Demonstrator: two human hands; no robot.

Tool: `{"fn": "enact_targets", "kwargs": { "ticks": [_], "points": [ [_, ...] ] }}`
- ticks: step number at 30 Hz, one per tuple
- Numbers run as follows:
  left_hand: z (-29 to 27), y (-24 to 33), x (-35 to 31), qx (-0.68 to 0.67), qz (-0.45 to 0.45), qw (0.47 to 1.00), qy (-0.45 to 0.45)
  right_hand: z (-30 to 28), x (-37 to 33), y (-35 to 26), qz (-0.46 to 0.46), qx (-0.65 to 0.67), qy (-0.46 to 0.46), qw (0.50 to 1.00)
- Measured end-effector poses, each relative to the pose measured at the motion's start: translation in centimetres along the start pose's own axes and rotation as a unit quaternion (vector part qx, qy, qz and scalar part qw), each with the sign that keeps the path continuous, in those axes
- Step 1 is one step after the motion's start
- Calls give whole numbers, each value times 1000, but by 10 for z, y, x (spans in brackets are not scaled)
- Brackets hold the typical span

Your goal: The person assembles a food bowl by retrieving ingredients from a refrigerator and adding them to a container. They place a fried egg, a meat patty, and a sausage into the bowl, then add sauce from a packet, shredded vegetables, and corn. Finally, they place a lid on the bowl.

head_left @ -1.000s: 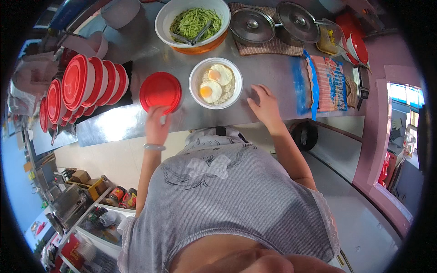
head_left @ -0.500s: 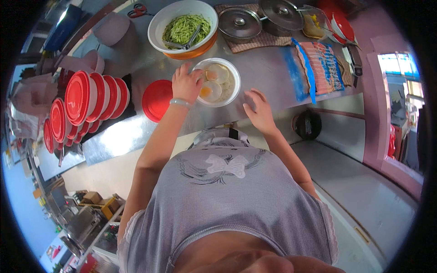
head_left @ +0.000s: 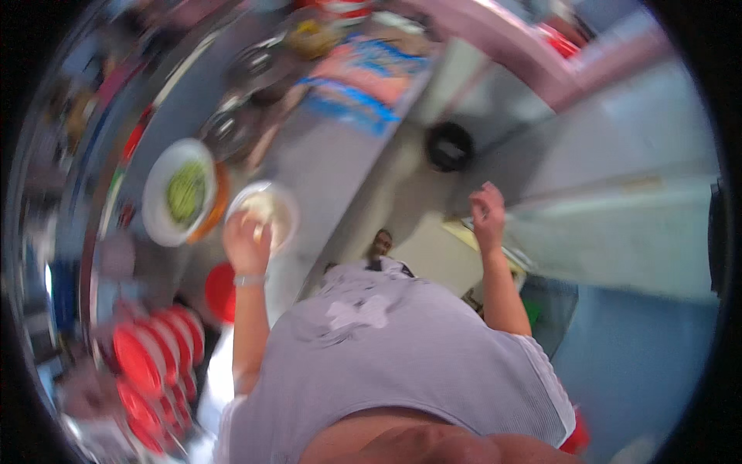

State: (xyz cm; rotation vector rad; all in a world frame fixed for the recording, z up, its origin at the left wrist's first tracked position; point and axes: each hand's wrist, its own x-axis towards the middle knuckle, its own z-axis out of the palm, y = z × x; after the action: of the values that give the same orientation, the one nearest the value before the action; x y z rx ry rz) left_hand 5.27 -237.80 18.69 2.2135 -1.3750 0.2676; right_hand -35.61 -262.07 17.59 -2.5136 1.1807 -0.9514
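While the left hand (head_left: 247, 246) seemingly steadies the bowl (head_left: 287, 216), its grasp too blurred to tell, the right hand (head_left: 487, 216) hangs empty, and lifting would need both.

Grey counter (head_left: 328, 166) running near left to far right, blurred. On it: red-lidded bowls (head_left: 147, 359) at near left, 1 red lid (head_left: 220, 292), 1 white bowl (head_left: 287, 213), 1 orange basin (head_left: 222, 193) under a green-filled bowl (head_left: 157, 205), 1 blue-and-pink package (head_left: 363, 81) at far right.

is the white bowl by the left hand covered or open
Open: pale food shows inside the white bowl, past the left hand, and a red lid lies on the counter.
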Motion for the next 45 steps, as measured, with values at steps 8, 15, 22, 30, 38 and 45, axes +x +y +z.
{"fn": "enact_targets", "kwargs": {
  "ticks": [8,15,22,30,38,45],
  "points": [
    [54,126,44,-176,136,954,-201,-254,88,72,-1,-510,109,853],
    [115,263,97,-300,281,883,-224,-275,122,82,-16,-529,-69,846],
    [128,340,104,-329,446,785,-277,-268,110,73,24,-518,-49,854],
    [161,302,90,-323,414,748,-406,-311,-72,-48,15,-404,150,902],
    [171,416,88,-333,557,623,-437,-306,-247,-54,316,-43,697,642],
    [178,548,67,-361,617,558,-421,-340,-263,-19,246,-248,768,537]
  ]
}}
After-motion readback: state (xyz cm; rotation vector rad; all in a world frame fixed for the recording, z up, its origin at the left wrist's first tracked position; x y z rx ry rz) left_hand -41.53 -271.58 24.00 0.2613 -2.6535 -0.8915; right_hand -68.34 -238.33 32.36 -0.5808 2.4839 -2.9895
